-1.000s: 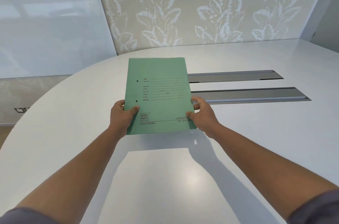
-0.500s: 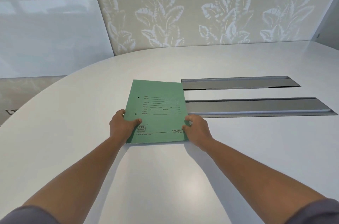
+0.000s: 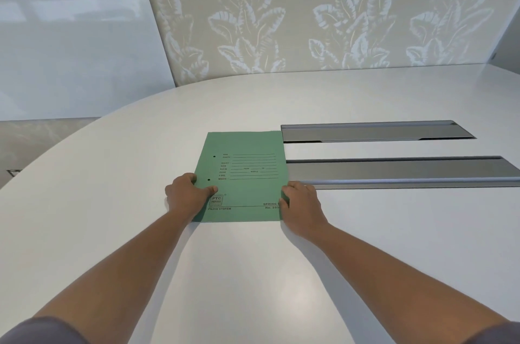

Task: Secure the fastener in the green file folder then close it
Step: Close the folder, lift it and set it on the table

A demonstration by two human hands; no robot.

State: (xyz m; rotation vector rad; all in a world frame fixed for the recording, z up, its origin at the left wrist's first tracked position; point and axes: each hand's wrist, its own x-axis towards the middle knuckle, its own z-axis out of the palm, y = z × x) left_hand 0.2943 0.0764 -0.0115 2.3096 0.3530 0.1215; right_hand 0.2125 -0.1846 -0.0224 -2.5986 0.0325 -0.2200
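Head view: green folder (image 3: 244, 177) lies closed and flat on the white counter (image 3: 112, 202), printed cover up, with ruled lines, small labels and a boxed logo near its lower left. Two small dark holes show along its left margin. Its right edge runs just beside the near ends of two long grey metal channels (image 3: 394, 172) set into the counter, which stretch away to the right, one behind the other.

Left hand (image 3: 188, 197) grips the folder's lower left edge. Its thumb lies on top of the cover, pointing right toward the logo, and the fingers (image 3: 183, 179) curl round the edge, so the hand is closed on the folder. Right hand (image 3: 302, 208) sits at the folder's lower right edge, its thumb pressed on the cover over the end of the printed text there. Its other fingers lie bent on the counter just beside the edge; whether any reach under the folder I cannot tell, but the hand looks pinched on that side.

Both forearms run in bare from the bottom corners, with a bit of dark sleeve (image 3: 42, 332) showing at each corner. Behind the curved far rim of the counter stands a wall (image 3: 309, 11) with a pale leaf pattern, and a plain glossy panel (image 3: 70, 28) to its left.

No fastener is visible with the cover shut.
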